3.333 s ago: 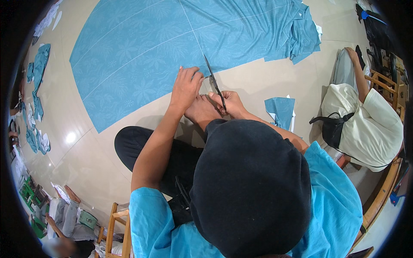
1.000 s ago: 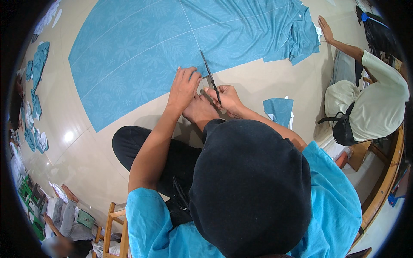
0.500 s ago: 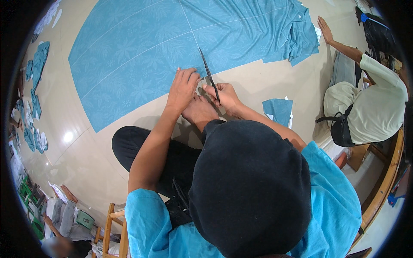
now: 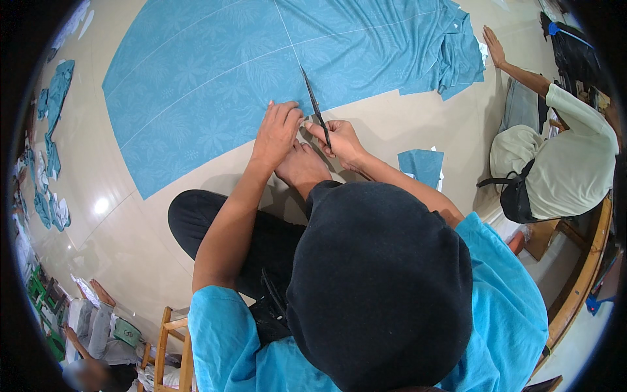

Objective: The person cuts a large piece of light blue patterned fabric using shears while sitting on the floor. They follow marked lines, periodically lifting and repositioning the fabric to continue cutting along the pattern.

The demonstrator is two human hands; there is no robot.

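Note:
A wide teal leaf-patterned fabric (image 4: 209,85) with pale drawn lines lies spread on the floor. My right hand (image 4: 338,140) is closed around the handles of black scissors (image 4: 312,95). Their blades point away from me over the cloth, and the tip meets a pale line. Just left of the scissors, my left hand (image 4: 277,130) has its fingers bent over the near edge of the fabric, seemingly pinching it; the thumb is mostly hidden. My bare foot (image 4: 302,163) is below both hands.
A small teal offcut (image 4: 421,166) lies to the right. Beyond it a person in a pale shirt (image 4: 568,150) reaches toward the bunched end of the fabric. Teal scraps (image 4: 59,98) lie far left. A wooden stool (image 4: 173,346) stands at lower left, near another person.
My right hand and the scissors have moved slightly forward and left along the cloth. My left hand stays almost in place at the fabric's edge.

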